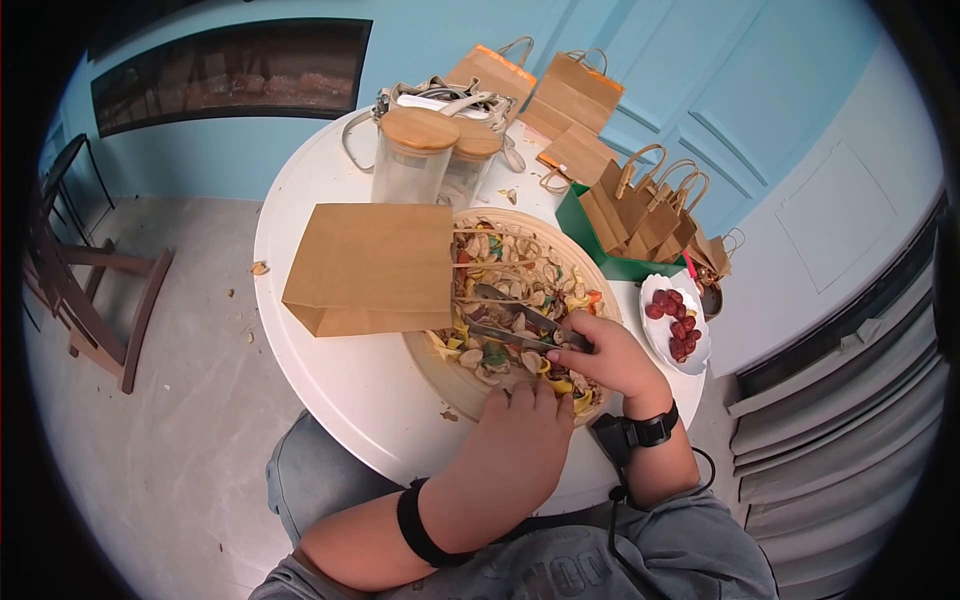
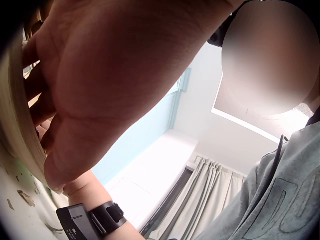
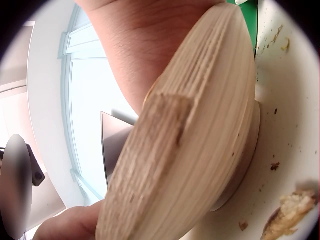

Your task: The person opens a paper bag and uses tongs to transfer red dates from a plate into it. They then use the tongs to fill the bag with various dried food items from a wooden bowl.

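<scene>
Metal tongs (image 1: 535,325) lie low over a mix of dried petals and pieces (image 1: 495,355) in a round wooden bowl (image 1: 425,365). My right hand (image 1: 612,358) grips the tongs near their back end at the bowl's right side. My left hand (image 1: 515,440) reaches over the near rim, its fingertips at the mix and partly hidden. In the left wrist view its fingers extend over the rim, apart from one another. A brown paper bag (image 1: 375,268) lies on its side at the bowl's left, its handles over the mix.
Two glass jars (image 1: 405,170) with wooden lids stand behind the bag. A green box (image 1: 600,240) of small paper bags is at the back right, near a white dish (image 1: 655,330) of red dried fruit. Larger paper bags (image 1: 575,95) stand at the far edge of the white table (image 1: 330,370).
</scene>
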